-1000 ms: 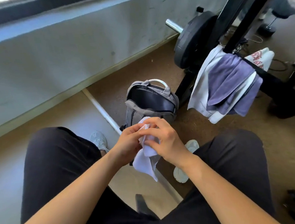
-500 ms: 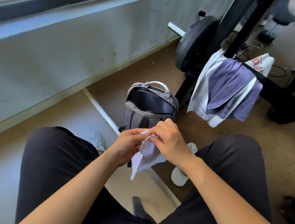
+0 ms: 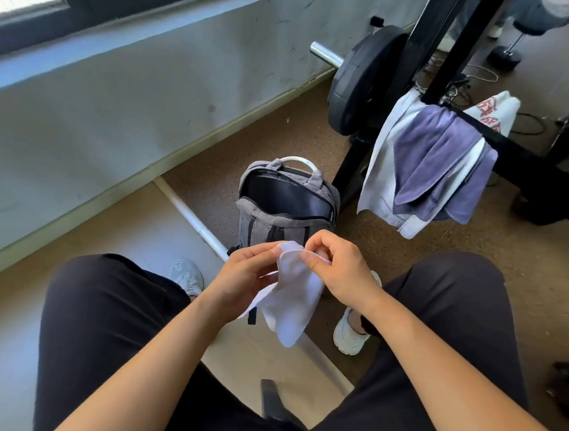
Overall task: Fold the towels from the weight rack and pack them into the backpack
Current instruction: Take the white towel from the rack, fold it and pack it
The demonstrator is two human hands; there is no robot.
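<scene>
A small white towel [image 3: 292, 300] hangs between my knees, pinched at its top edge by both hands. My left hand [image 3: 244, 280] holds the left part of that edge and my right hand [image 3: 341, 272] holds the right part. Just beyond my hands a grey backpack [image 3: 284, 212] stands upright on the floor with its main compartment unzipped and open. On the black weight rack bar [image 3: 511, 147] at the right hang a purple towel [image 3: 432, 154], a white towel [image 3: 381, 179] under it and a white towel with red print [image 3: 494, 111].
A black weight plate [image 3: 364, 77] on a steel bar leans by the rack. A white pipe [image 3: 194, 219] crosses the floor from the wall [image 3: 128, 101] toward my feet. My legs in black trousers and white shoes [image 3: 350, 333] frame the floor space.
The white towel has opened out and now hangs longer below my hands. My hands have shifted slightly apart along its top edge.
</scene>
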